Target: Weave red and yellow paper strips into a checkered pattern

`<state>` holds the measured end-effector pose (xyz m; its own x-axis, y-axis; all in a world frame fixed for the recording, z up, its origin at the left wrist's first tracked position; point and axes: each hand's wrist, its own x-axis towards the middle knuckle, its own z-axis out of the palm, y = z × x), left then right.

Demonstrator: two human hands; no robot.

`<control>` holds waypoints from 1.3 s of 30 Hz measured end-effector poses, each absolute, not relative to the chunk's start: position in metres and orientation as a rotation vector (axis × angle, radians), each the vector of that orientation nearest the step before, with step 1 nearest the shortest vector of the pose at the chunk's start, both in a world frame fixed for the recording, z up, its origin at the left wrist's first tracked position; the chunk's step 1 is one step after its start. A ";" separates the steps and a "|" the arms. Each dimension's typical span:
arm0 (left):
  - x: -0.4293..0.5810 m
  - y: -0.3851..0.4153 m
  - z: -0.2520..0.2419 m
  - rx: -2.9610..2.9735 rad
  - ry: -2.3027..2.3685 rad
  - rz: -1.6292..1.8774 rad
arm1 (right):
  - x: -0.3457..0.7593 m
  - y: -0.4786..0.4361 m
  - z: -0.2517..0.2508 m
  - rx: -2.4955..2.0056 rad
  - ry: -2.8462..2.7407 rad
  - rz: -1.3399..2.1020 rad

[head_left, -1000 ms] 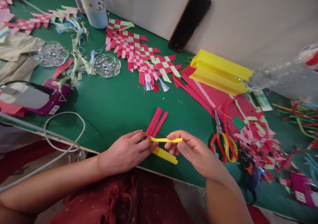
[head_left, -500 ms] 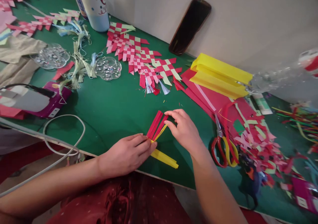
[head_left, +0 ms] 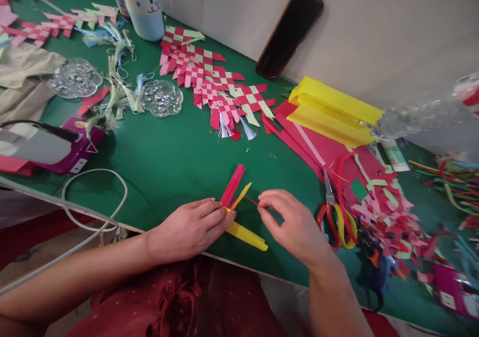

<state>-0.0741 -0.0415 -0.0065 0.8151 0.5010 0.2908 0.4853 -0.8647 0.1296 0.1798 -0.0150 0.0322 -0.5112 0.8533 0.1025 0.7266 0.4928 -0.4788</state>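
My left hand [head_left: 190, 227] lies flat with its fingers together, pressing down on the crossing of red paper strips [head_left: 232, 183] and yellow paper strips [head_left: 247, 236] on the green table [head_left: 168, 157]. One yellow strip [head_left: 241, 195] sticks up beside the red ones. My right hand [head_left: 288, 222] is just to the right, its fingertips pinched on the end of a thin red strip [head_left: 251, 201] that it pulls sideways from the crossing.
Red-and-yellow scissors [head_left: 335, 212] lie right of my right hand beside a heap of paper scraps [head_left: 389, 207]. Folded yellow paper [head_left: 333, 110], woven paper pieces [head_left: 217, 85], a phone [head_left: 290, 33], a bottle [head_left: 144, 5], bead trays [head_left: 162, 97], a purple device [head_left: 71, 150] and a white cable [head_left: 93, 197] surround the work.
My right hand laid the yellow strip up beside the red strips, then came back down and right, now pinching a thin red strip. My left hand stayed put.
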 end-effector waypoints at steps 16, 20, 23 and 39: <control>-0.072 -0.041 -0.003 2.918 0.790 0.456 | 0.156 -0.080 0.054 -0.977 -2.755 0.565; -0.072 -0.041 -0.001 2.876 0.806 0.481 | 0.149 -0.080 0.061 -0.926 -2.793 0.539; -0.072 -0.041 -0.002 2.844 0.818 0.526 | 0.148 -0.080 0.065 -0.916 -2.802 0.500; -0.075 -0.038 -0.006 2.790 0.796 0.592 | 0.165 0.004 0.043 -1.583 -2.293 0.684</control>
<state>-0.0747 -0.0384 -0.0058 0.7774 0.5382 0.3256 0.4665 -0.8405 0.2754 0.1655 0.0041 0.0434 -0.3652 0.9300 -0.0428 0.8015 0.2906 -0.5226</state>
